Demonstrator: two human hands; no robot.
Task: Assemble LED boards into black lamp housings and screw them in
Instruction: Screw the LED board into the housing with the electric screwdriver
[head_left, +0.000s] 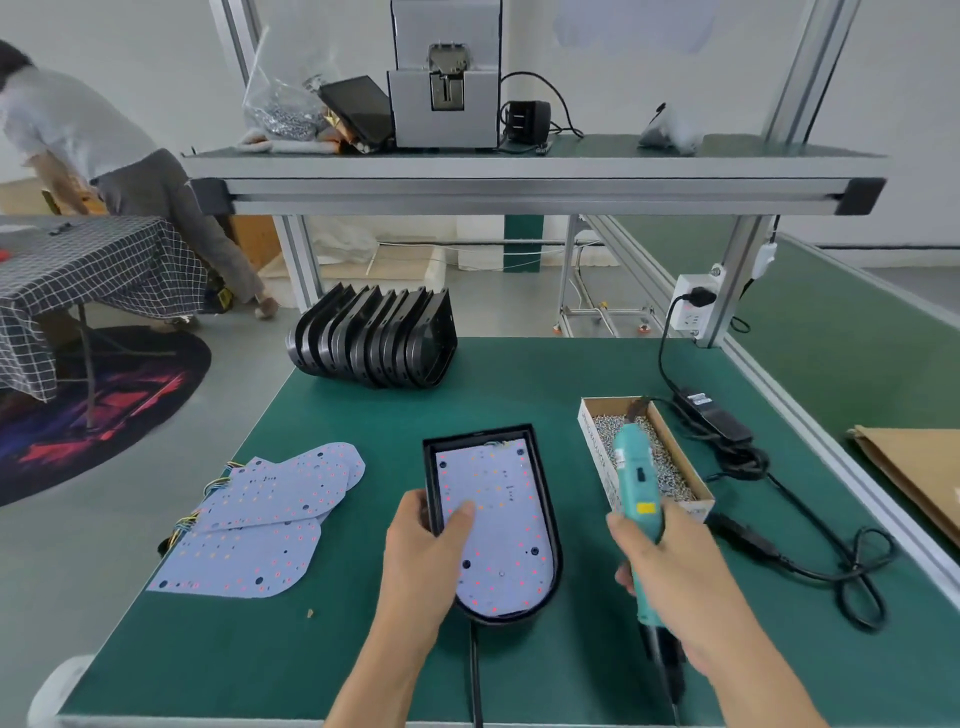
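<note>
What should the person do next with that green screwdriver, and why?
Probably dip the screwdriver tip into the box of screws to pick one up. The right hand grips it with its tip over the screws, while the left hand holds the LED board flat in the black housing, ready for screwing.

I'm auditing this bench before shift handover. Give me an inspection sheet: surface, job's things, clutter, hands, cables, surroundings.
Surface: green mat covers the bench.
Job's things: LED board lies inside black housing; spare boards stacked to the left; empty housings in a row at the back; screw box on the right.
Clutter: a small scrap on the mat.
Hands: left hand grips the housing's edge, thumb on the board; right hand holds a teal electric screwdriver.
Cables: power adapter with its lead looped on the mat, plugged into a socket.
Surroundings: upper shelf carrying a grey machine; another person to the left.
</note>
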